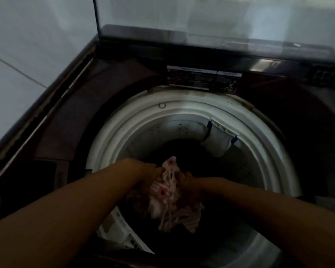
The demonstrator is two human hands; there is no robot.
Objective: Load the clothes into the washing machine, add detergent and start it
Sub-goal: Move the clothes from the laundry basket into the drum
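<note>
A white wall [17, 55] stands close along the left side of the washing machine [75, 105]. Its clear lid [201, 20] is up at the back, so the top is open. The round tub [124, 120] has a white edge and lots of room inside. The left hand [151, 171] and the right hand [186, 180] are over the near part of the tub. Both grip a bunched pink and white cloth [168, 190] between them. A small white bag [219, 140] hangs on the tub wall at the right. The bottom of the tub is too dark to see.
</note>
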